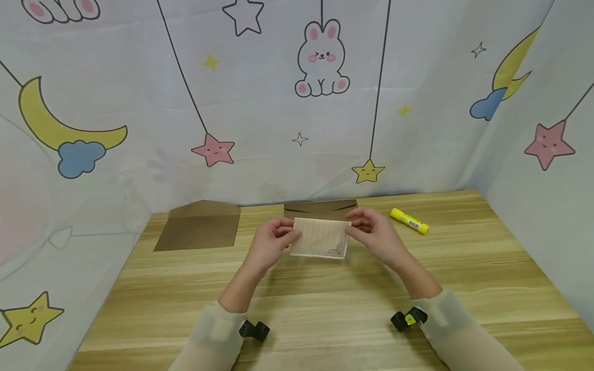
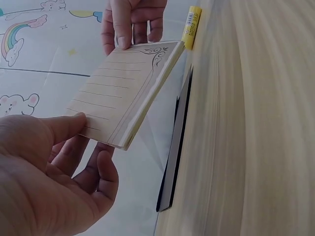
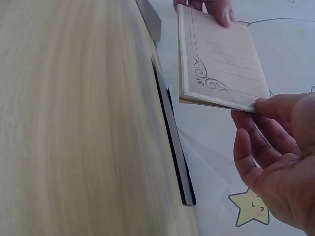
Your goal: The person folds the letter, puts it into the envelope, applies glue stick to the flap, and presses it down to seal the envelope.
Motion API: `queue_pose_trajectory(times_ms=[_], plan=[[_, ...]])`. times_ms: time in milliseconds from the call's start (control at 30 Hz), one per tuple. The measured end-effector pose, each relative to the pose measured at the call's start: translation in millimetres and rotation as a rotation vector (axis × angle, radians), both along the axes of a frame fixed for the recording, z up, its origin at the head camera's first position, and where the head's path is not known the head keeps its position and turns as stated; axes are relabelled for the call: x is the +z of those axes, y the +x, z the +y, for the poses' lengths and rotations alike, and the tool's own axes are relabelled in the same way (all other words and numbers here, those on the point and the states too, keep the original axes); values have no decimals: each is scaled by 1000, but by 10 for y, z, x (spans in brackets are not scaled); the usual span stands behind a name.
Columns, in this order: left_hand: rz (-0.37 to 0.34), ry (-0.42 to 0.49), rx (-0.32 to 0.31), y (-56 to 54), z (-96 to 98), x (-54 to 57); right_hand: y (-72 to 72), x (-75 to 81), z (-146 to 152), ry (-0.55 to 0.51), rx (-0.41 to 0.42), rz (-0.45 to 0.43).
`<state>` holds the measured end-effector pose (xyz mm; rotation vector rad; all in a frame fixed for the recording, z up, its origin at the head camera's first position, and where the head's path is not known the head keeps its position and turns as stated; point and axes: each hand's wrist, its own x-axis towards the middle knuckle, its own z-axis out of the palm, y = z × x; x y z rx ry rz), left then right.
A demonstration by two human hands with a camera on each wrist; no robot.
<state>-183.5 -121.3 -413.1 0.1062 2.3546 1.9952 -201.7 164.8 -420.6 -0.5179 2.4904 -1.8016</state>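
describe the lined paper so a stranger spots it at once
At the far edge of the wooden table, find the brown envelope nearest the middle. In front of it in the head view, the left grip and right grip hold the lined paper. Unlike the plain envelope, it is pale, with ruled lines and a dark scroll ornament in one corner.

Lined card (image 2: 112, 88) between left fingers (image 2: 68, 126) and right fingers (image 2: 122, 24)
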Motion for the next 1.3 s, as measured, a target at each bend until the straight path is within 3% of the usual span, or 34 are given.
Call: queue_pose_trajectory(times_ms=[233, 567, 933, 1033, 1133, 1300], plan=[[88, -139, 36, 28, -3, 23, 16, -3, -27, 187, -36, 173], [256, -257, 5, 110, 88, 86, 96, 79, -117, 313, -25, 381], [473, -371, -45, 315, 355, 181, 325, 300, -364, 246, 50, 652], [519, -384, -35, 353, 400, 213, 366, 336, -389, 222, 45, 680], [531, -392, -23, 363, 412, 227, 381, 353, -379, 178, 31, 663], [478, -416, -46, 335, 371, 210, 369, 393, -313, 131, -3, 628]])
